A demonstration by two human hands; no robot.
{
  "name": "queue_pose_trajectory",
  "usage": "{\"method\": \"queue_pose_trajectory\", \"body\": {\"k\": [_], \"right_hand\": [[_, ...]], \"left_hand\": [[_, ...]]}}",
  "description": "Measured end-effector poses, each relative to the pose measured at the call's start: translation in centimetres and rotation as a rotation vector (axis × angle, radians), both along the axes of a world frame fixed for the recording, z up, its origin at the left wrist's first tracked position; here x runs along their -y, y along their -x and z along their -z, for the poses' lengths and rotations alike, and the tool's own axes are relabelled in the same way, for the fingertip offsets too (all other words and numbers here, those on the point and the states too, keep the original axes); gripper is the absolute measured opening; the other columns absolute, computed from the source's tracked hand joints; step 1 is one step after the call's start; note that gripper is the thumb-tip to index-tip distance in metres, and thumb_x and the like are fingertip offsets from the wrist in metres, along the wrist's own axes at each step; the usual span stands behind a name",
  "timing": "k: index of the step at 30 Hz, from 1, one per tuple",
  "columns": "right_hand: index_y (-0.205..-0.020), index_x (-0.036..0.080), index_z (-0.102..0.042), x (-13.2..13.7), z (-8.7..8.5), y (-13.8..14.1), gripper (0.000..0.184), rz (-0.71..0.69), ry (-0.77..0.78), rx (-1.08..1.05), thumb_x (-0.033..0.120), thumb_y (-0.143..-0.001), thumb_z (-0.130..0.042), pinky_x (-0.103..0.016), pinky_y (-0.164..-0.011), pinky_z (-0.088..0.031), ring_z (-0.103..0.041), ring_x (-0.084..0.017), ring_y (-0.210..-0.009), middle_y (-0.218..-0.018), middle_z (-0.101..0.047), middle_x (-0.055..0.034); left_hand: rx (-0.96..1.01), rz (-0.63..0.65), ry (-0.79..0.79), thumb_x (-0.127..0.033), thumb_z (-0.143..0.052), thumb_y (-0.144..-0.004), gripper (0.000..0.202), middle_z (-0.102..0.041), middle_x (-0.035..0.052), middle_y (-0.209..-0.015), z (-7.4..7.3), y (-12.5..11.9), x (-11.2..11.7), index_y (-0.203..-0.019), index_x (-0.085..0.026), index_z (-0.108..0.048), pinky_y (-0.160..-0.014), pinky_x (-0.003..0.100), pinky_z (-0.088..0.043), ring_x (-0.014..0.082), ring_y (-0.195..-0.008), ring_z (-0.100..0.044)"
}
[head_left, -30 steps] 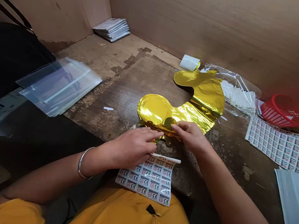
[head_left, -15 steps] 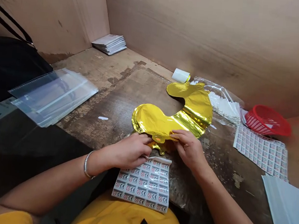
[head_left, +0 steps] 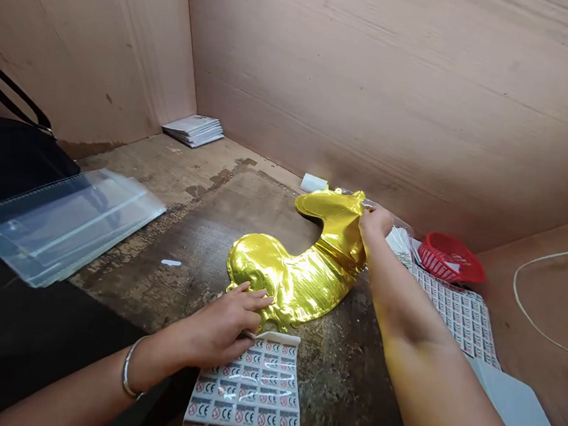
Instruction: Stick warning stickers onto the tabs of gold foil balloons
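Observation:
A gold foil balloon (head_left: 293, 273), flat and curved like a hook, lies on the worn wooden table (head_left: 225, 201). My left hand (head_left: 227, 324) rests on its near end with the upper fingers stretched over the foil. Between the thumb and lower fingers of that hand is a sheet of CE stickers (head_left: 253, 389), its top edge curled, hanging at the table's near edge. My right hand (head_left: 376, 222) reaches to the far end of the balloon, closed at its right edge; the fingertips are partly hidden.
Clear plastic sleeves (head_left: 74, 221) lie at left beside a black bag (head_left: 15, 156). Folded papers (head_left: 194, 130) sit in the back corner. A white roll (head_left: 314, 183) stands behind the balloon. At right are a red basket (head_left: 452, 257), another sticker sheet (head_left: 464, 315) and white sheets (head_left: 520, 406).
My right hand has moved from the balloon's near end to its far right edge. The balloon's layers have shifted and its far end looks different. My left hand stays near with the stickers. The view has tilted up.

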State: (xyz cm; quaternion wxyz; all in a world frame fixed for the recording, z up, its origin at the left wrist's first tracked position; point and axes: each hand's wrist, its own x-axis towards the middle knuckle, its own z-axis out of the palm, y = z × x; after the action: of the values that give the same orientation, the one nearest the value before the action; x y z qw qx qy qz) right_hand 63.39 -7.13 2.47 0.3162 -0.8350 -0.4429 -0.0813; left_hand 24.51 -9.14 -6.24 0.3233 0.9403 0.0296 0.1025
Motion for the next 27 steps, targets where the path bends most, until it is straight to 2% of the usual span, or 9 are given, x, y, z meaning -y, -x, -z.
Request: {"method": "queue_pose_trajectory", "body": {"k": [2, 5, 7, 9, 12, 15, 20, 24, 27], "right_hand": [[-0.093, 0.011, -0.065, 0.5, -0.5, 1.6, 0.033, 0.079, -0.076, 0.015, 0.034, -0.092, -0.042, -0.042, -0.081, -0.045, -0.061, -0.025, -0.087, -0.092, -0.068, -0.0173], [-0.105, 0.011, -0.065, 4.1, -0.3, 6.8, 0.034, 0.052, -0.117, 0.004, 0.032, -0.09, -0.043, -0.04, -0.087, -0.046, -0.063, -0.024, -0.096, -0.107, -0.068, -0.0167], [-0.1, 0.017, -0.069, 8.4, 0.5, 11.6, 0.03, -0.2, -0.015, -0.067, 0.036, -0.09, -0.048, -0.039, -0.09, -0.047, -0.065, -0.023, -0.098, -0.103, -0.072, -0.0107], [-0.11, 0.02, -0.067, 13.1, 1.2, 16.3, 0.033, -0.418, 0.157, -0.189, 0.04, -0.084, -0.061, -0.039, -0.091, -0.049, -0.064, -0.024, -0.102, -0.11, -0.071, -0.0089], [-0.107, 0.021, -0.068, 18.1, 2.2, 21.1, 0.03, -0.492, 0.288, -0.481, 0.038, -0.082, -0.065, -0.034, -0.081, -0.052, -0.067, -0.022, -0.091, -0.103, -0.072, -0.0066], [-0.085, 0.019, -0.07, 19.9, 3.1, 22.4, 0.02, -0.36, 0.257, -0.7, 0.037, -0.085, -0.06, -0.028, -0.065, -0.051, -0.064, -0.018, -0.072, -0.078, -0.071, -0.0039], [-0.078, 0.018, -0.068, 20.5, 3.9, 22.2, 0.024, -0.218, 0.204, -0.909, 0.041, -0.08, -0.067, -0.024, -0.053, -0.045, -0.056, -0.014, -0.061, -0.067, -0.064, -0.0014], [-0.079, 0.017, -0.067, 21.2, 4.3, 22.2, 0.028, -0.231, 0.263, -0.936, 0.045, -0.081, -0.064, -0.025, -0.052, -0.045, -0.057, -0.015, -0.059, -0.066, -0.064, -0.0015], [-0.088, 0.019, -0.068, 21.3, 4.1, 22.4, 0.025, -0.287, 0.304, -0.651, 0.042, -0.084, -0.061, -0.029, -0.06, -0.05, -0.063, -0.019, -0.07, -0.078, -0.069, -0.0044]], "left_hand": [[0.002, 0.0, 0.002, -0.012, -0.06, -0.079, 0.006, -0.055, 0.0093, -0.14, 0.0, 0.0, -0.1, -0.078, -0.018, -0.062, -0.116, 0.054, -0.025, 0.0281, -0.133, -0.047], [-0.006, 0.006, 0.025, -0.014, -0.06, -0.08, 0.006, -0.056, 0.0109, -0.138, -0.5, 0.0, -0.3, -0.078, -0.017, -0.064, -0.114, 0.054, -0.026, 0.0289, -0.131, -0.049], [-0.004, 0.0, 0.094, -0.015, -0.061, -0.081, 0.006, -0.06, 0.0118, -0.133, -1.2, 0.0, -0.4, -0.077, -0.017, -0.066, -0.111, 0.052, -0.032, 0.0287, -0.127, -0.053], [-0.008, -0.047, 0.236, -0.015, -0.061, -0.08, 0.007, -0.067, 0.0116, -0.12, -2.2, 0.1, -0.3, -0.078, -0.015, -0.067, -0.099, 0.043, -0.045, 0.0268, -0.116, -0.06], [-0.093, -0.146, 0.533, -0.021, -0.061, -0.08, 0.01, -0.073, 0.006, -0.091, -3.4, 0.3, 0.2, -0.082, -0.015, -0.069, -0.073, 0.029, -0.051, 0.0193, -0.085, -0.067], [-0.18, -0.248, 0.785, -0.026, -0.066, -0.077, 0.014, -0.07, 0.0025, -0.079, -3.8, 0.6, 1.1, -0.085, -0.014, -0.069, -0.062, 0.024, -0.047, 0.0144, -0.07, -0.063], [-0.147, -0.397, 1.245, -0.028, -0.074, -0.069, 0.026, -0.068, 0.001, -0.079, -3.0, 1.6, 2.5, -0.09, -0.014, -0.067, -0.064, 0.022, -0.049, 0.0102, -0.068, -0.061], [-0.125, -0.504, 1.341, -0.03, -0.075, -0.068, 0.024, -0.062, -0.0015, -0.067, -2.1, 2.1, 4.1, -0.079, -0.012, -0.063, -0.056, 0.02, -0.045, 0.0076, -0.058, -0.055], [-0.124, -0.574, 1.327, -0.033, -0.072, -0.07, 0.025, -0.06, -0.0013, -0.067, -1.7, 2.1, 5.2, -0.079, -0.012, -0.063, -0.054, 0.02, -0.044, 0.008, -0.057, -0.052]]}}
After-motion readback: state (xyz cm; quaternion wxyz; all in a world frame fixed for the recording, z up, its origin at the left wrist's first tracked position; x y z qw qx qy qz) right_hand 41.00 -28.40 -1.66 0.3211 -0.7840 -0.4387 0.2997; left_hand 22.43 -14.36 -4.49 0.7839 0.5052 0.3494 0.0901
